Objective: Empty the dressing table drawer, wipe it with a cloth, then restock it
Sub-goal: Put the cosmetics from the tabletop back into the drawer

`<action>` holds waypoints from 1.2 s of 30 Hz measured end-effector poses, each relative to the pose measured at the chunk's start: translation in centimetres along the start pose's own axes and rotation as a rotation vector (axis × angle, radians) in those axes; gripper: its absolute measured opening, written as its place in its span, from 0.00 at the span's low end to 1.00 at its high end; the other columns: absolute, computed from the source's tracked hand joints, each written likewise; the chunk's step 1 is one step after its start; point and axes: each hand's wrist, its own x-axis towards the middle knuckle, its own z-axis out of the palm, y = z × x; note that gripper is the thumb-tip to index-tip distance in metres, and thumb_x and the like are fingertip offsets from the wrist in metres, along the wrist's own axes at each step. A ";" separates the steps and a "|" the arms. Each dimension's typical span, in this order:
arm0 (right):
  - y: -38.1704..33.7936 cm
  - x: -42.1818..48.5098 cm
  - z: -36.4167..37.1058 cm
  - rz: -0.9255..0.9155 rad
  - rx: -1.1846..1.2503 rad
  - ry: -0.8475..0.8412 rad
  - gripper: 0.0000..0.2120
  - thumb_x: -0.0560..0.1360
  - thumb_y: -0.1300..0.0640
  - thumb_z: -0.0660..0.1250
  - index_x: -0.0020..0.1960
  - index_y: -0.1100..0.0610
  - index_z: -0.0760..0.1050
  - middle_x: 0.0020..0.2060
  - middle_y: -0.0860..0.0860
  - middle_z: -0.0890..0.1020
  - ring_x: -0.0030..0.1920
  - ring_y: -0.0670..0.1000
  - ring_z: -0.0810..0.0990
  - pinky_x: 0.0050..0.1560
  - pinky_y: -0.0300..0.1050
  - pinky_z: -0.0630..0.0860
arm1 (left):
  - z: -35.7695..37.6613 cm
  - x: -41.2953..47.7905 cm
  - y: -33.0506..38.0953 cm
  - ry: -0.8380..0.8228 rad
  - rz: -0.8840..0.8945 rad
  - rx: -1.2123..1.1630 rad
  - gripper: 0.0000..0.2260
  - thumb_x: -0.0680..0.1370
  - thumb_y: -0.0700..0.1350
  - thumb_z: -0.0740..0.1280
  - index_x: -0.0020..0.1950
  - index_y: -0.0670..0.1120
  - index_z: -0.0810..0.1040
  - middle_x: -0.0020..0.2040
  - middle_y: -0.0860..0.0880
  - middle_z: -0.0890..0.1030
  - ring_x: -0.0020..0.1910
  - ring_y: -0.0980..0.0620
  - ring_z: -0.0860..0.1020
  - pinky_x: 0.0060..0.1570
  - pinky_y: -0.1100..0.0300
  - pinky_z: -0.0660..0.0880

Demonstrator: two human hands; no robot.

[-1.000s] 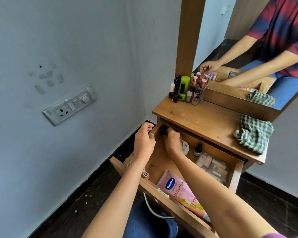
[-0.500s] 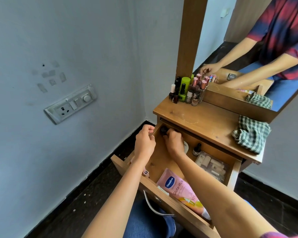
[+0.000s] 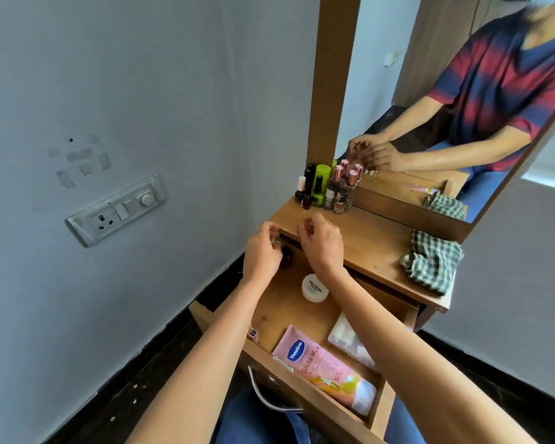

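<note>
The wooden drawer [image 3: 279,312] of the dressing table stands pulled open. Inside lie a pink Vaseline tube [image 3: 321,360], a white round jar [image 3: 314,287], a clear pack [image 3: 350,341] and a small item [image 3: 253,333] by the left wall. My left hand [image 3: 261,251] hovers over the drawer's back left corner, its curled fingers around a small dark bottle [image 3: 285,256]. My right hand [image 3: 322,243] is beside it over the tabletop's front edge, fingers curled; whether it holds anything is hidden. A green checked cloth [image 3: 430,261] lies on the tabletop [image 3: 372,241].
Several nail polish bottles [image 3: 324,190] stand in a cluster at the tabletop's back left, against the mirror [image 3: 430,107]. The wall with a switch plate [image 3: 116,209] is close on the left. A metal handle [image 3: 266,395] sticks out of the drawer front above my knees.
Both hands have risen from the drawer's back left corner to the level of the tabletop edge. The white jar, earlier half covered by my right hand, shows fully.
</note>
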 end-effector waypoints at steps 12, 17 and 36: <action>2.2 11.5 -3.0 -0.230 -0.476 -0.085 0.19 0.78 0.65 0.59 0.68 0.59 0.72 0.63 0.59 0.74 0.64 0.62 0.65 0.65 0.52 0.63 | 1.3 9.0 4.9 -0.078 0.307 0.153 0.25 0.78 0.35 0.63 0.74 0.50 0.65 0.63 0.43 0.73 0.60 0.47 0.75 0.59 0.55 0.74; 2.7 12.6 -2.4 -0.277 -0.490 -0.122 0.16 0.79 0.61 0.61 0.67 0.58 0.74 0.60 0.57 0.76 0.59 0.58 0.66 0.59 0.50 0.67 | 2.7 10.5 4.8 -0.098 0.346 0.307 0.25 0.79 0.38 0.64 0.74 0.53 0.65 0.60 0.44 0.72 0.59 0.46 0.73 0.57 0.53 0.76; 1.6 11.5 -2.8 -0.284 -0.290 -0.107 0.13 0.77 0.63 0.64 0.60 0.60 0.76 0.52 0.58 0.81 0.59 0.57 0.69 0.54 0.49 0.70 | 2.6 9.3 3.7 0.051 0.232 0.080 0.07 0.78 0.38 0.65 0.56 0.43 0.74 0.52 0.44 0.80 0.51 0.47 0.79 0.46 0.58 0.75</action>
